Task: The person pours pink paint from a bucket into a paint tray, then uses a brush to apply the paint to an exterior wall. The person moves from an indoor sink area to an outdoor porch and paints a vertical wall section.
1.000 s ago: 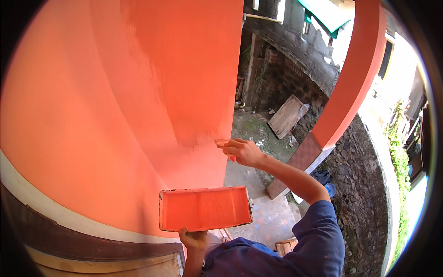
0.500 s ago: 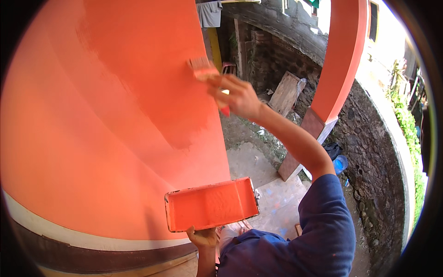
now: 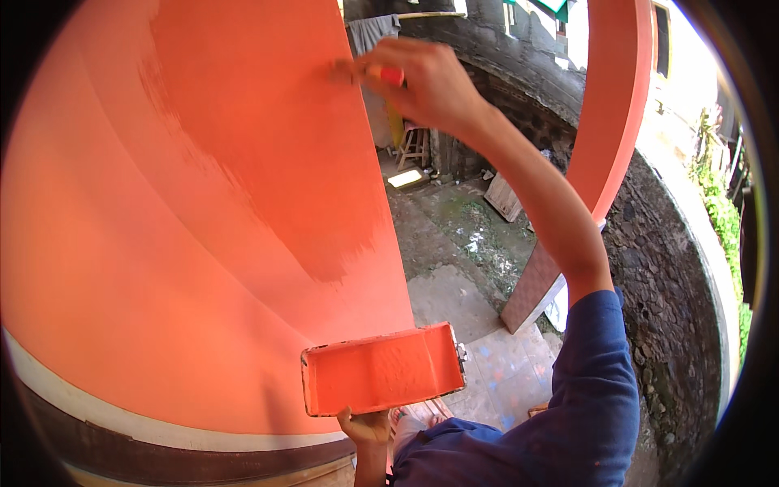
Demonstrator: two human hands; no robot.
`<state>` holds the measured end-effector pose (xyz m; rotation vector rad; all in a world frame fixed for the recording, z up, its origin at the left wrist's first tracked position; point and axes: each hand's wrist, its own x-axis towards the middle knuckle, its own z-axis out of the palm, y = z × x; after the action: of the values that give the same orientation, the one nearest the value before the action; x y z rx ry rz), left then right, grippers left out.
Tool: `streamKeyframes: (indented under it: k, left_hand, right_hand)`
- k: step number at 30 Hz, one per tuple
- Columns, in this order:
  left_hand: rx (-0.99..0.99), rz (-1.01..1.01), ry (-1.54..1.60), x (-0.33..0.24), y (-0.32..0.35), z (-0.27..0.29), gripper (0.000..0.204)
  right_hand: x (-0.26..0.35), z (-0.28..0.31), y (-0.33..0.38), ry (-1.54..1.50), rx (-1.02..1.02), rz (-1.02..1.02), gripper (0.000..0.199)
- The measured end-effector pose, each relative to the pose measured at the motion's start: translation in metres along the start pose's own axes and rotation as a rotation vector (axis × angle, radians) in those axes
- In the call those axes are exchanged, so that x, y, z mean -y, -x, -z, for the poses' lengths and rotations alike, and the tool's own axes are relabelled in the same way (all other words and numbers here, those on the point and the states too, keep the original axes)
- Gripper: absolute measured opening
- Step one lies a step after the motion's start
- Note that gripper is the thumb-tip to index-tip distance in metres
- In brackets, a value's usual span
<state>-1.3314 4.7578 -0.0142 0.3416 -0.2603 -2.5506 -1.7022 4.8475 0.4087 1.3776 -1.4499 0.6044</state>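
Observation:
A paintbrush [image 3: 383, 75] with a red-tipped handle is gripped in my right hand [image 3: 426, 81], raised at the wall's right edge. Its blurred bristles meet the orange wall [image 3: 268, 122]. A darker, wet-looking coat covers the wall's upper middle and ends in ragged strokes; paler orange surrounds it. Low in front of me, my left hand [image 3: 367, 425] holds a rectangular paint tray [image 3: 381, 375] by its near edge, thumb over the rim and the other fingers underneath. Orange paint coats the inside of the tray, and its rim is smeared dark.
An orange pillar [image 3: 604, 105] with a tiled base stands to the right. Beyond the wall's edge are a grey cloth [image 3: 373, 34] hanging from a pole, a wooden stool [image 3: 412, 146] and a leaning board [image 3: 503, 199]. A stone wall [image 3: 657, 268] curves along the right. Paint spots mark the floor tiles [image 3: 507, 369].
My right hand has moved up along the wall's edge with the brush, its handle now turned toward the right. The darker coat reaches slightly lower in view. The tray has shifted slightly right and down.

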Motion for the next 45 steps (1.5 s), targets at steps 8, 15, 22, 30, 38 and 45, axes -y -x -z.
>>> streamKeyframes:
  k: [8, 15, 22, 30, 38, 45]
  left_hand:
    - [-0.032, -0.028, -0.005, 0.000, 0.001, 0.001, 0.068]
    - [0.050, -0.003, -0.053, 0.001, -0.006, 0.005, 0.069]
    - [0.019, -0.034, 0.022, 0.003, -0.001, 0.008, 0.066]
    - [-0.016, -0.059, -0.030, 0.003, 0.003, 0.003, 0.061]
    - [0.050, 0.021, 0.043, 0.003, -0.011, 0.012, 0.064]
    - [-0.018, -0.001, -0.005, -0.002, -0.006, -0.002, 0.061]
  right_hand:
    - [0.033, -0.037, 0.066, 0.139, 0.027, 0.275, 0.021]
    - [0.065, -0.046, 0.135, -0.326, 0.611, -0.025, 0.016]
    - [-0.011, 0.026, -0.086, -0.171, -0.298, 0.117, 0.019]
    - [0.003, 0.001, -0.029, 0.120, -0.128, 0.279, 0.025]
    - [0.074, -0.039, 0.137, -0.262, 0.696, 0.075, 0.018]
    - [-0.003, 0.006, -0.071, -0.138, -0.408, 0.041, 0.018]
